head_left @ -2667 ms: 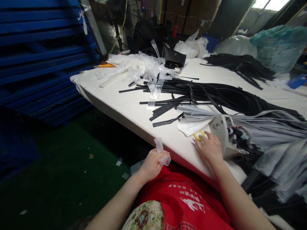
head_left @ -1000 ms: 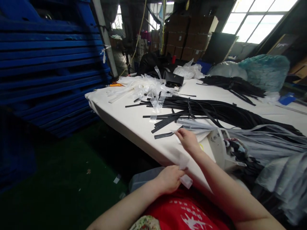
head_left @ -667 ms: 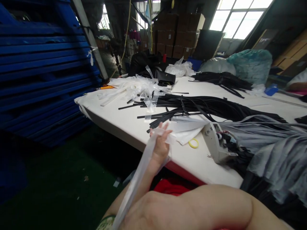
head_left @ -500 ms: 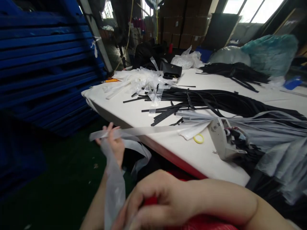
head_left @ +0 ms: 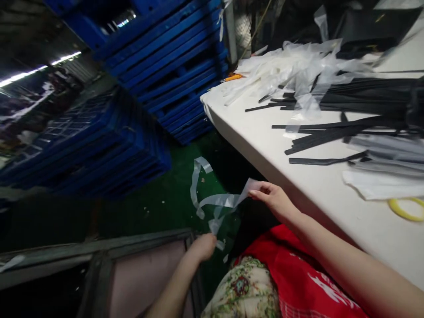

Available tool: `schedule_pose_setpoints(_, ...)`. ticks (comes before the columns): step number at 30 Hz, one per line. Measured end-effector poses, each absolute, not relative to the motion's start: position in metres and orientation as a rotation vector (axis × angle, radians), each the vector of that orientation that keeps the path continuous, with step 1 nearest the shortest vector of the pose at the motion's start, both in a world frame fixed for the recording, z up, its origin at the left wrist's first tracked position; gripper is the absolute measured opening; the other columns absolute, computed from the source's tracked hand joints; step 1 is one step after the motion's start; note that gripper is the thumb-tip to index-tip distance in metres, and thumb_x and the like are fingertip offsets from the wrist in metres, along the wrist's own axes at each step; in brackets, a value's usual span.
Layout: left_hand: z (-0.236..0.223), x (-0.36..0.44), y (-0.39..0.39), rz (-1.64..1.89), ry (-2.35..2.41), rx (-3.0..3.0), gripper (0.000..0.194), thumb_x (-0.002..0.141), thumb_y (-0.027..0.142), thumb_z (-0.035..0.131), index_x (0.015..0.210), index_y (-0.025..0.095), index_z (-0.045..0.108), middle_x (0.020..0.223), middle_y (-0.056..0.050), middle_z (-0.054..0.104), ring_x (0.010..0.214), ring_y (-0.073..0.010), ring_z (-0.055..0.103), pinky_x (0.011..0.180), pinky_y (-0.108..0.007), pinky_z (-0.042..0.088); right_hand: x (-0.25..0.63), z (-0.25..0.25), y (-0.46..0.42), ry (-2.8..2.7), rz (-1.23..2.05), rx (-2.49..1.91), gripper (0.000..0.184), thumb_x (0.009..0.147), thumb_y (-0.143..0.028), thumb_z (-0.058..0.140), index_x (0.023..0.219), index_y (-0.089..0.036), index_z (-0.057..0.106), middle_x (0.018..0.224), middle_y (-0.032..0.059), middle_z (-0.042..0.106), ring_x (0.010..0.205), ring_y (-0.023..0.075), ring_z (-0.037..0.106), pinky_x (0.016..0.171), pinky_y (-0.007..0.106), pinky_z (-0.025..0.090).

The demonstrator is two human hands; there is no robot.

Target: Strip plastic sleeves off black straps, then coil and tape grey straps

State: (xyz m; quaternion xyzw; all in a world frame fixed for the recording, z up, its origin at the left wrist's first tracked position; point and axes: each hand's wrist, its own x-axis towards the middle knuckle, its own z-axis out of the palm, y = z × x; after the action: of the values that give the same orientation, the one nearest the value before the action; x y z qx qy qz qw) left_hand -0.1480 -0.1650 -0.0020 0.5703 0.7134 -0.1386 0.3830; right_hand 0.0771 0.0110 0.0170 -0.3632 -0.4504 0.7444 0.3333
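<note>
My right hand's fingers (head_left: 261, 193) pinch a translucent plastic strip (head_left: 225, 200) looping above the green floor (head_left: 155, 203); my left hand (head_left: 206, 246) closes near its lower part, grip unclear. Beside them, the white worktop (head_left: 245, 137) bears black straps (head_left: 318, 141); blue pallets (head_left: 172, 66) stand beyond.

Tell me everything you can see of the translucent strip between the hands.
The translucent strip looks like thin, limp plastic, whitish and glossy. It is twisted and looped, hanging in the air beside the white table, with the green floor behind. The right hand pinches it near one end; the left hand, blurred, grips it lower down. Whether it is one piece, I cannot tell.
</note>
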Motion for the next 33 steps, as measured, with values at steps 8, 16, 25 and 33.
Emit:
schedule_pose_setpoints(8,0.06,-0.076,-0.101,0.278,1.424,1.97,0.033,0.09,0.019,0.046,0.115,0.027,0.067,0.136,-0.001,0.059,0.124,-0.0238,0.052,0.111,-0.045,0.031,0.116,0.012,0.022,-1.609,1.356,-1.142,0.018,0.077,-0.037,0.068,0.079,-0.019,0.072,0.082,0.0047,0.071,0.078,0.0191,0.064,0.075,0.032,0.05)
schedule_pose_setpoints(16,0.087,-0.052,-0.026,0.389,1.133,2.249,0.03,0.09,0.021,0.049,0.11,0.033,0.068,0.13,0.004,0.063,0.142,-0.0255,0.028,0.113,-0.057,-0.015,0.144,0.029,0.026,-1.489,1.43,-1.139,0.017,0.072,-0.033,0.073,0.075,-0.018,0.067,0.071,0.0016,0.067,0.064,0.0148,0.06,0.062,0.026,0.048)
schedule_pose_setpoints(25,0.079,-0.017,-0.001,0.486,0.895,2.262,0.028,0.09,0.023,0.048,0.107,0.027,0.07,0.107,-0.001,0.071,0.113,-0.0185,0.056,0.11,-0.04,0.026,0.161,0.043,0.026,-1.402,1.386,-1.177,0.012,0.076,-0.029,0.069,0.074,-0.018,0.064,0.068,0.0003,0.066,0.057,0.0119,0.054,0.055,0.023,0.043)
schedule_pose_setpoints(33,0.054,-0.012,-0.005,0.526,1.186,2.517,0.029,0.091,0.022,0.05,0.114,0.022,0.067,0.109,-0.008,0.068,0.109,-0.0225,0.055,0.105,-0.042,0.033,0.167,0.051,0.032,-1.592,1.287,-1.267,0.015,0.075,-0.025,0.066,0.086,-0.017,0.07,0.078,0.0029,0.07,0.07,0.0162,0.062,0.062,0.024,0.048)
